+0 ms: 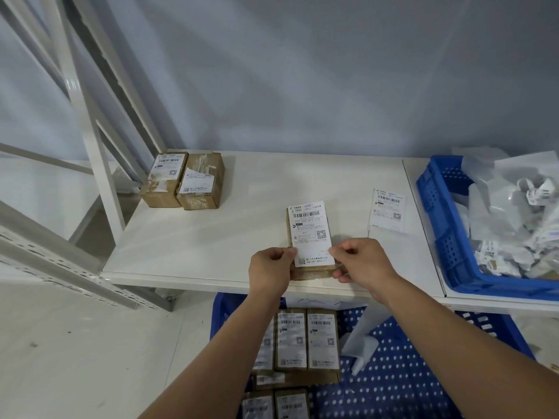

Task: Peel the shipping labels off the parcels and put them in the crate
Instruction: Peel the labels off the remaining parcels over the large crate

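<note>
My left grip (272, 267) pinches the near left edge of a white shipping label (310, 234), thumb and fingertips closed on the paper. My right grip (360, 261) pinches the near right edge of the same label, its other fingers curled beneath. The label carries barcodes and a square code. It lies over a small brown parcel (311, 273), whose near end shows just below the label and between my two hands. I cannot tell how much of the label has lifted from the cardboard.

The parcel sits at the middle of the near edge of the white bench (211, 237). A loose label (388, 211) lies flat on the bench near its right edge, apart from the parcel. At the far left corner, two brown parcels (181, 182) stand side by side, touching, each with a white label on top.

Beyond the bench's right edge, on an adjoining surface, stands a blue crate (438, 225) holding a heap of crumpled white labels and papers (514, 222). Under the near edge of the bench, on the floor, a second blue crate (408, 388) holds rows of labelled parcels (305, 340). A white metal shelving frame (99, 176) rises past the bench's left edge.
</note>
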